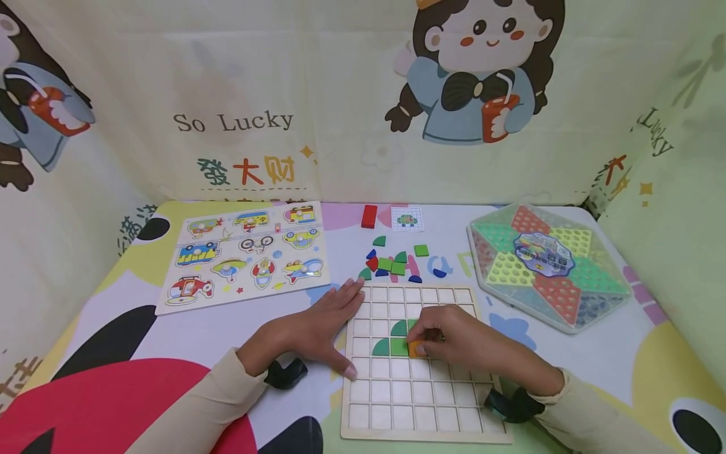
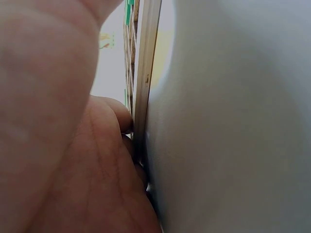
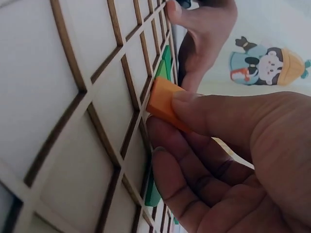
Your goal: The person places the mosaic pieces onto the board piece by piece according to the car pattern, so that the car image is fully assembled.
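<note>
A wooden grid board [image 1: 425, 424] lies on the table, with a green square block [image 1: 399, 347] and green quarter-circle blocks [image 1: 381, 347] set in its middle cells. My right hand [image 1: 459, 337] pinches an orange block [image 3: 164, 103] between thumb and fingers, tilted against the grid just right of the green square. Part of another green block shows behind the right fingers. Spread along the board's left edge, my left hand [image 1: 323, 325] touches the frame with fingertips and thumb. In the left wrist view, its palm [image 2: 97, 179] hides most of the board.
Beyond the board lie several loose green, blue and red blocks [image 1: 398, 268], a red rectangular block [image 1: 368, 216] and a small pattern card [image 1: 414, 212]. A vehicle puzzle board [image 1: 227, 293] sits left; a clear hexagonal box [image 1: 493, 296] of star-patterned pieces stands right. A printed curtain surrounds the table.
</note>
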The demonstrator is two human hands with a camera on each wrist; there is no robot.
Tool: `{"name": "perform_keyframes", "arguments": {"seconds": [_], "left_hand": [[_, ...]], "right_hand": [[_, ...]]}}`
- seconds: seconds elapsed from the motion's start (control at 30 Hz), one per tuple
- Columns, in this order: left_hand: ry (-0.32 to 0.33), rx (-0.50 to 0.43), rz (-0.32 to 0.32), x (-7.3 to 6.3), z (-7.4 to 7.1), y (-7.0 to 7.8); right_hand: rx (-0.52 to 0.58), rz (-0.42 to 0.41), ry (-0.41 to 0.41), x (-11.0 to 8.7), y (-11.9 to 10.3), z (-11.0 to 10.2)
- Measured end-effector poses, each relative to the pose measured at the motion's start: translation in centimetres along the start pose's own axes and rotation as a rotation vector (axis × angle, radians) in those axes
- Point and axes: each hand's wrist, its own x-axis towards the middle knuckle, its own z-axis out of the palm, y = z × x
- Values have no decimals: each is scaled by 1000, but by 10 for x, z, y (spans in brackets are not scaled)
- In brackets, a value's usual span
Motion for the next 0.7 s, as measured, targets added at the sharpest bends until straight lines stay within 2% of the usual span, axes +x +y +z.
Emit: {"name": "perform_keyframes", "arguments": {"seconds": [0.27,0.53,0.7], "left_hand": [[-4,5,-6,0,0,0],[-6,5,-6,-1,-1,1],[1,4,10,-1,-1,1]], "right_hand": [[-21,17,-10,1,-2,-1],[-19,86,20,0,0,0],[-29,86,33,0,1,3]]}}
